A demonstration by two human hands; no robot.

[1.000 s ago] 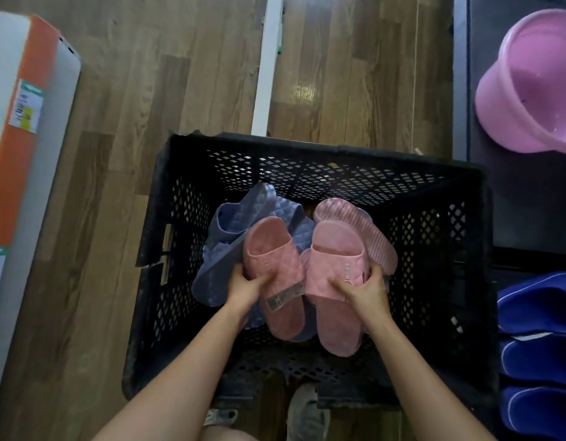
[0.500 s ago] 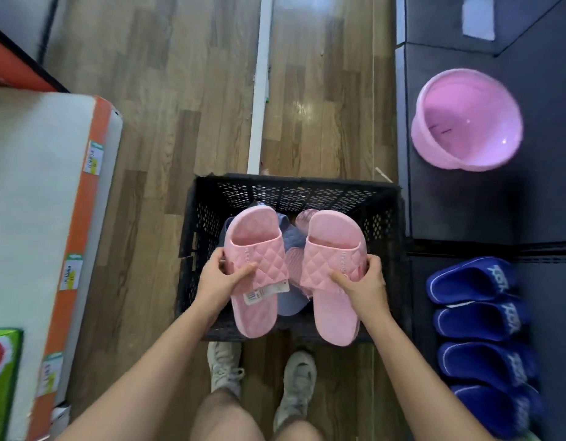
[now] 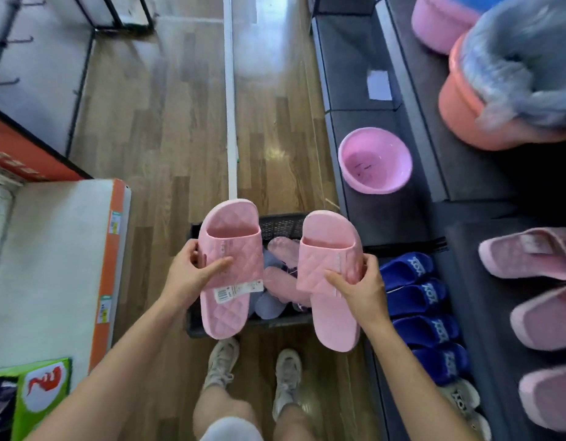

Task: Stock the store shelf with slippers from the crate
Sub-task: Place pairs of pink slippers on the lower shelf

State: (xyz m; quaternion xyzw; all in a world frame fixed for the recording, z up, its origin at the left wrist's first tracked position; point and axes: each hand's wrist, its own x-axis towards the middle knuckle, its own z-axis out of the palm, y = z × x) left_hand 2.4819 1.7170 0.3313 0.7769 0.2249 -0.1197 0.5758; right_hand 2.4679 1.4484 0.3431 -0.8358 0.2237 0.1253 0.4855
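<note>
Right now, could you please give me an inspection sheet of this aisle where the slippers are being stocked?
Surface: wooden floor, white strip along it; dark shelving on the right.
Job's things: black crate on the floor with spare slippers, pink and lilac, inside; left slipper, tagged, and right slipper, both pink quilted, held above it.
Clutter: pink basin, wrapped orange basin, blue slippers and fluffy pink slippers on the shelving.
Grippers: left hand grips the left slipper; right hand grips the right slipper.
Cables: nothing seen.
Surroundings: white-and-orange display unit and green box at left.
</note>
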